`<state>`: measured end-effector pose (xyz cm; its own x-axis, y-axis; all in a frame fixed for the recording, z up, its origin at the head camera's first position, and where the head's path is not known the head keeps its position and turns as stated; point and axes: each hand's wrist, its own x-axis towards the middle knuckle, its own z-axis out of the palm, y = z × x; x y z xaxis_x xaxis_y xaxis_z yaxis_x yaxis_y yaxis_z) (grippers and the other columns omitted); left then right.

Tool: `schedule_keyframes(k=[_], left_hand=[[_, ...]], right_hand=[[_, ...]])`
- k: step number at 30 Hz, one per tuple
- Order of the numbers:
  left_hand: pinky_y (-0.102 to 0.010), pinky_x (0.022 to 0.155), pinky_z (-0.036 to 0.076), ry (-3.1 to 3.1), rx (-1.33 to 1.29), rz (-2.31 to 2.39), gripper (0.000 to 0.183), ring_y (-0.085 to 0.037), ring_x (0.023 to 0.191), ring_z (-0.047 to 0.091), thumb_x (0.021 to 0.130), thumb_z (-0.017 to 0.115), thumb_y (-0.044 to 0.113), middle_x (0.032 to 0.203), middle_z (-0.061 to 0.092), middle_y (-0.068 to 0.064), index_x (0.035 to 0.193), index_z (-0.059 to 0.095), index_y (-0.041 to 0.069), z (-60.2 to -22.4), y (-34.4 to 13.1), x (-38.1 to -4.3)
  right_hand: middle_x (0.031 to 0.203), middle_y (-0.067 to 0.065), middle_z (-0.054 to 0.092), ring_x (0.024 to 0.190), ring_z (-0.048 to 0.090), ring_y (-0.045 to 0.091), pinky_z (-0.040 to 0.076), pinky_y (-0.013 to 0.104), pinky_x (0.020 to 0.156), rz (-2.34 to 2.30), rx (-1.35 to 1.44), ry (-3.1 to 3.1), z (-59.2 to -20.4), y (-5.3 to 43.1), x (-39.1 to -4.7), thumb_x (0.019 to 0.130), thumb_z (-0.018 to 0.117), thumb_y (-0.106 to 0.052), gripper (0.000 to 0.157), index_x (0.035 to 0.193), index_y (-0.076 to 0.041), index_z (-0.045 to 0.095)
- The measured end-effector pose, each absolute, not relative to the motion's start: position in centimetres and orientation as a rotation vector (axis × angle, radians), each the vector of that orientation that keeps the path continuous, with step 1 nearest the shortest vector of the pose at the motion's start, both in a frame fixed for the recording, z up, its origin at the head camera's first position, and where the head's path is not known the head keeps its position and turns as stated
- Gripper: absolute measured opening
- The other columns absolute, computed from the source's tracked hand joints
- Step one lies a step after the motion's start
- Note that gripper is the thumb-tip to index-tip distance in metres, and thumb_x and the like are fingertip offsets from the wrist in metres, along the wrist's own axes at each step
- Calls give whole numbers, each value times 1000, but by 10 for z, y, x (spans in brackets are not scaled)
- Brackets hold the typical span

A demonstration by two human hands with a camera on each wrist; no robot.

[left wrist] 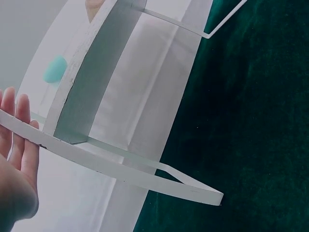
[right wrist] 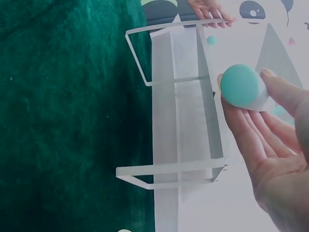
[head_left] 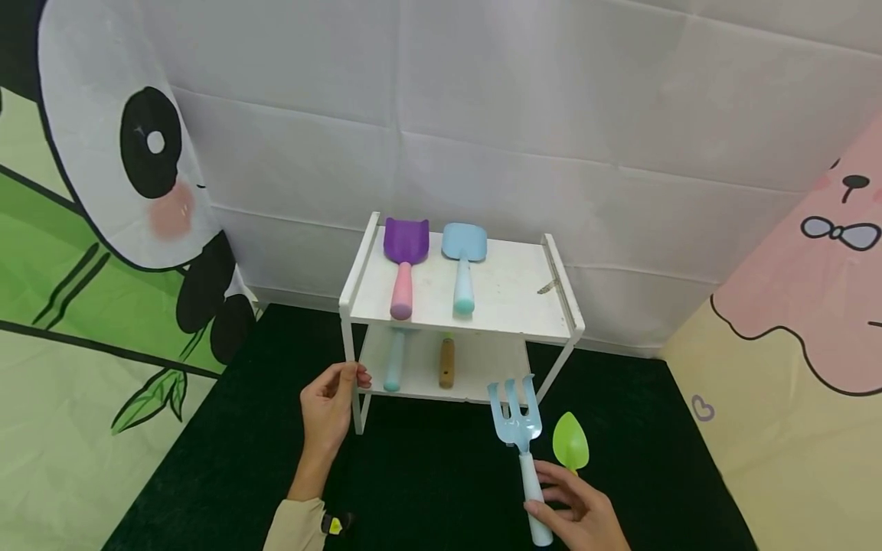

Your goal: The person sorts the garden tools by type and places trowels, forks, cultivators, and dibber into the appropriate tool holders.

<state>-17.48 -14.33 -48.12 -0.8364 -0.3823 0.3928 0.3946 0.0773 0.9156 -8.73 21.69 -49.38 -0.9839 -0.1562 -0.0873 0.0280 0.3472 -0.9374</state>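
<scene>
A light blue hand fork [head_left: 518, 428] stands tines-up in my right hand [head_left: 579, 509], its pale handle between thumb and fingers. The right wrist view shows the handle's turquoise end [right wrist: 240, 86] in that hand. My left hand [head_left: 331, 402] holds the left front leg [left wrist: 111, 166] of a white two-tier shelf [head_left: 510, 287], with its fingers behind the leg in the left wrist view. On the upper tier lie a purple scoop [head_left: 405, 241] with a pink handle and a light blue scoop [head_left: 465, 243]. The fork's tines overlap the lower tier's front right edge in the head view.
The lower tier holds a tool with a light turquoise handle [head_left: 395, 360] and one with a wooden handle [head_left: 447, 363], their heads hidden under the upper tier. A bright green trowel [head_left: 570, 441] is beside my right hand. Dark green cloth [head_left: 427, 474] lies beneath; a white curtain [head_left: 496, 138] hangs behind.
</scene>
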Motion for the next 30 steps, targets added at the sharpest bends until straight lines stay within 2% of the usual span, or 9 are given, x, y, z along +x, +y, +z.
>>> schedule_keyframes(k=[5,13,30], left_hand=[[-20,79,57,-1801,-22,-1825,23,-12,77,70,106,56,4,87,72,-17,94,70,-10,-482,-144,-176],[-20,79,57,-1798,-19,-1824,23,-11,76,69,106,56,5,86,73,-10,94,70,-9,-483,-145,-176],[-21,78,57,-1775,-63,-1818,22,-13,76,70,105,56,2,85,72,-14,92,70,-9,-485,-145,-176]], right_hand=[[125,21,65,96,73,17,62,31,77,-1721,-74,2427,-491,213,-92,91,79,-15,55,138,0,57],[126,16,66,97,71,20,60,30,78,-1706,19,2417,-484,205,-101,92,79,-23,55,139,-3,58],[128,15,66,103,72,17,58,24,88,-1818,-123,2422,-477,194,-121,92,78,-16,48,135,-2,62]])
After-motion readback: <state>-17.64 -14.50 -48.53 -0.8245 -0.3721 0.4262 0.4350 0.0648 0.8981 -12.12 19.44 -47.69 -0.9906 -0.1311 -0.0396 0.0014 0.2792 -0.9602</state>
